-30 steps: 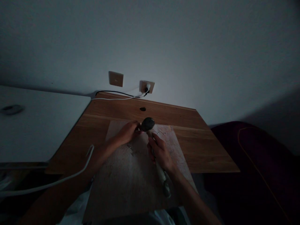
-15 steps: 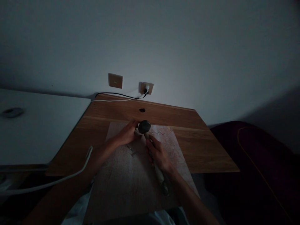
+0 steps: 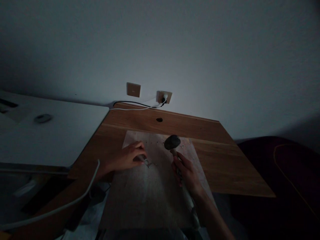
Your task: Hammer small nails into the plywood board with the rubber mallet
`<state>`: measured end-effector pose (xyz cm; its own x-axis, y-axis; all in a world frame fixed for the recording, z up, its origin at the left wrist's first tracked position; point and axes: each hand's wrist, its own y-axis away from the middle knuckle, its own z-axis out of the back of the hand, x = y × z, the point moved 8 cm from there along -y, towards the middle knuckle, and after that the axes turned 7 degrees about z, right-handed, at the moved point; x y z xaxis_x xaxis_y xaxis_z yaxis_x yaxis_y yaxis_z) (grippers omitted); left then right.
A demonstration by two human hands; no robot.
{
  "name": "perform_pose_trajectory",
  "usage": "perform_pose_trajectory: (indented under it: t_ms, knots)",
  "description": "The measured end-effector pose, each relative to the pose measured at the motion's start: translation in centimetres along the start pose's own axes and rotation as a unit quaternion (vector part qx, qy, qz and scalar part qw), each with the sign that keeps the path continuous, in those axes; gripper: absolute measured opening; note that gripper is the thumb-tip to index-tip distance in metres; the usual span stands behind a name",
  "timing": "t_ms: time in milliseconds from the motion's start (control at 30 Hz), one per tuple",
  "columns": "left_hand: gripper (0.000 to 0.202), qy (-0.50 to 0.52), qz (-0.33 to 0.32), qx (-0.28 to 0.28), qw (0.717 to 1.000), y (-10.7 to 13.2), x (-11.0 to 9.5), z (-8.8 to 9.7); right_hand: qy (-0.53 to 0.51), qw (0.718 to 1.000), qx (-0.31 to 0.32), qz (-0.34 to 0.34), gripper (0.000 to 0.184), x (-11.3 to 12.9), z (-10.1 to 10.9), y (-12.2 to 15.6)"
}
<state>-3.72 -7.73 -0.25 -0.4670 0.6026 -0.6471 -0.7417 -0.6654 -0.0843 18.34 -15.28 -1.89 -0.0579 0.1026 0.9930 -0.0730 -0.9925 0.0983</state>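
Note:
A pale board [image 3: 150, 196] lies across the near edge of a wooden table [image 3: 220, 166]. My right hand [image 3: 187, 173] is closed round the handle of a hammer [image 3: 172, 143], whose dark head is raised just above the board's far part. My left hand [image 3: 128, 156] rests on the board's left side with its fingers pinched on a small metal piece [image 3: 147, 162], probably a nail, too dim to be sure. A few small nails or marks show faintly on the board near the far edge.
A white surface [image 3: 50, 136] adjoins the table on the left with a small dark round object [image 3: 43, 118] on it. Wall sockets [image 3: 163, 96] hold plugs with black and white cables. A white cable [image 3: 75, 196] runs over my left arm. A dark seat [image 3: 280, 186] is at the right.
My left hand has come back from the hammer head toward the board's left middle, now pinching a small metal piece. The hammer head has lifted clear of my left hand. The view has shifted.

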Motion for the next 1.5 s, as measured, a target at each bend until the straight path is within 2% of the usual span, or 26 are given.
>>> perform_pose_trajectory:
  t_ms: [200, 333, 433, 533, 767, 1033, 1500]
  knots:
    - [0.011, 0.009, 0.005, 0.001, 1.000, -1.0, -0.3, -0.7, 0.025, 0.998, -0.044, -0.023, 0.052, -1.9, 1.3, 1.6]
    - [0.004, -0.005, 0.003, -0.056, 0.998, -2.2, 0.5, 0.1, 0.021, 0.998, -0.051, -0.016, 0.052, -2.0, 1.4, 1.5]
    - [0.006, -0.009, 0.035, -0.109, 0.993, -3.5, 1.9, 1.4, 0.016, 0.999, -0.044, -0.014, 0.052, -1.9, 1.2, 1.4]
    - [0.006, -0.008, 0.060, -0.132, 0.989, -4.8, 2.7, 2.0, 0.013, 0.999, -0.038, -0.019, 0.050, -1.9, 1.1, 1.5]
    - [0.007, -0.029, 0.069, -0.158, 0.985, -5.3, 3.2, 1.4, 0.003, 0.999, -0.037, -0.013, 0.053, -2.1, 1.0, 1.5]
    - [0.011, -0.043, 0.044, -0.152, 0.987, -5.1, 3.0, 0.9, 0.002, 0.999, -0.036, 0.000, 0.048, -1.8, 0.9, 1.6]
    - [0.013, -0.029, 0.045, -0.142, 0.988, -5.6, 2.6, 1.2, 0.001, 0.999, -0.037, -0.002, 0.045, -2.3, 0.9, 1.4]
